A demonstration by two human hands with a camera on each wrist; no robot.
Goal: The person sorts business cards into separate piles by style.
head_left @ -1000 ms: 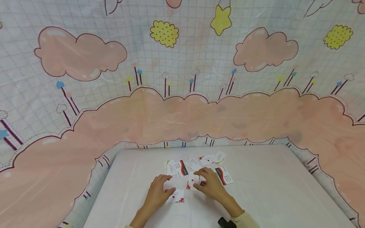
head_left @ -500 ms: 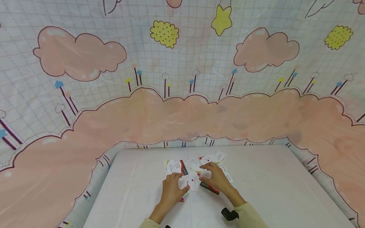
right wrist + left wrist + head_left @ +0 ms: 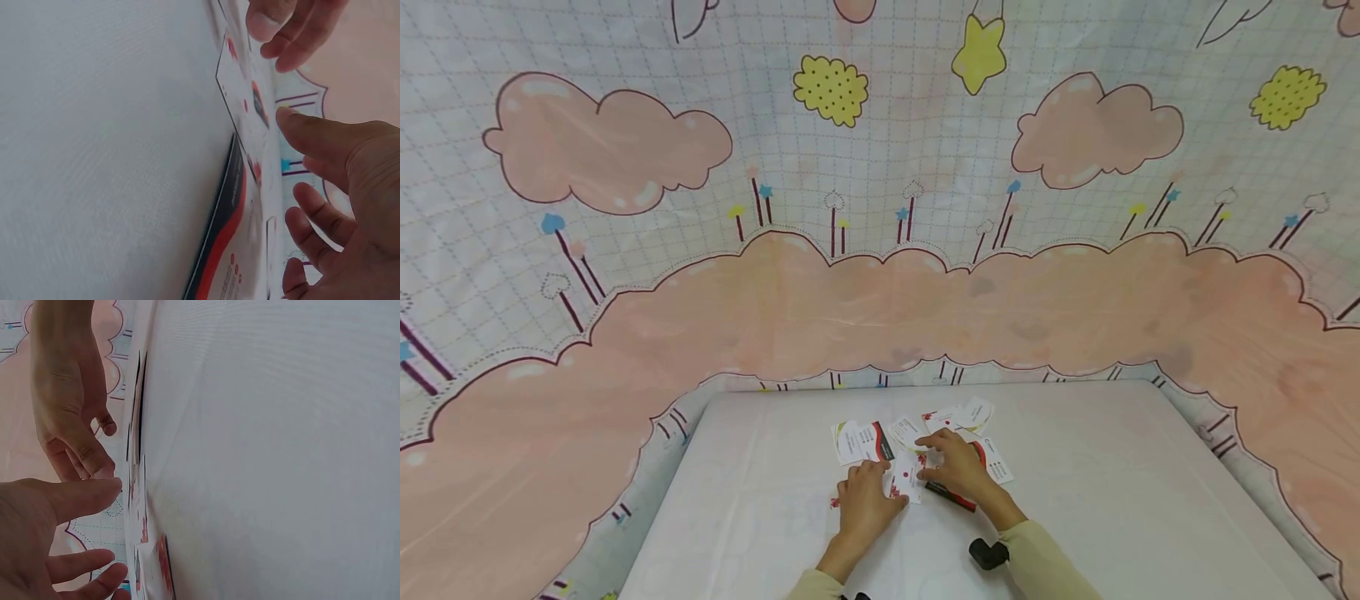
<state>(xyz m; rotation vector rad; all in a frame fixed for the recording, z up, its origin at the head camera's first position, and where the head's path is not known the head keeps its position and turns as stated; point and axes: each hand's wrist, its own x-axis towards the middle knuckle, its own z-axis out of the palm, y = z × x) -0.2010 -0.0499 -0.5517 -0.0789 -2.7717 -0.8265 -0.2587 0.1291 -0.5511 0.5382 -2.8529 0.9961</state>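
Note:
Printed cards like business cards lie on the white table. Between my hands is a white card with red corner flowers [image 3: 906,479]. My left hand [image 3: 861,504] hovers over its near left side, thumb and fingers apart; in the left wrist view the hand [image 3: 56,537] grips nothing. Beneath it, another flowered card [image 3: 835,502] is mostly hidden. My right hand [image 3: 958,467] stands at the middle card's right side, fingers loosely bent and spread. Under it lies a card with a black and red band [image 3: 951,497], seen large in the right wrist view.
Beyond the left hand lies an overlapping group of cards [image 3: 861,442]. More cards [image 3: 977,414] lie at the back, and a red-banded card [image 3: 997,465] sits right of the right hand. A patterned cloth [image 3: 880,308] hangs behind the table [image 3: 1112,500].
My left hand has moved right and now covers most of the near left card. My right hand shifted right, then slightly back left. The near black-banded card now shows beneath it.

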